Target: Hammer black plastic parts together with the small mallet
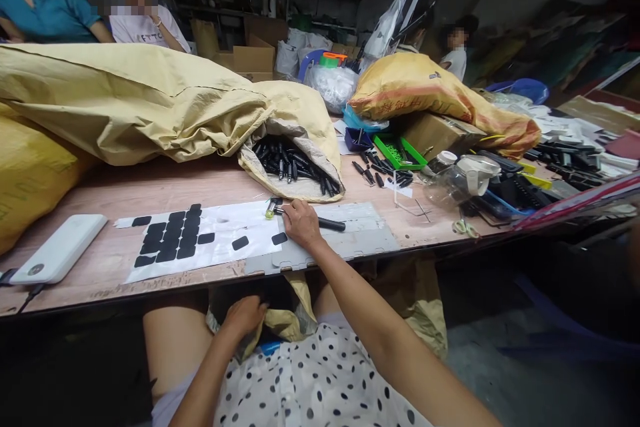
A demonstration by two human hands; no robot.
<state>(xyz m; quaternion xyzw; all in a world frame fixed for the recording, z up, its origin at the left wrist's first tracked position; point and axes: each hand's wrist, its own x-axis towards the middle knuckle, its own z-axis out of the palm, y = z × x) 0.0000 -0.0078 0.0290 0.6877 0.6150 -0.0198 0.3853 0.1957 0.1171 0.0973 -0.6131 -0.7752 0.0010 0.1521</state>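
My right hand (301, 223) is on the table, its fingers closed around the neck of a hammer (331, 224). The hammer's black handle points right, and its small head with a yellow-green part shows left of my fingers. Beneath lie a grey plate (320, 257) and a white sheet (215, 250) bearing several black rounded stickers (171, 235). Down at my lap, my left hand (246, 315) is curled beside a beige sack (286, 325). Its fingertips are partly hidden, and whatever they pinch cannot be made out.
Black pen-like parts (285, 163) fill the mouth of a large beige sack (320, 113). A white power bank (63, 250) lies at left. To the right are a green tray (397, 152), a clear plastic jug (457, 180) and scissors (466, 228). Other people sit beyond the table.
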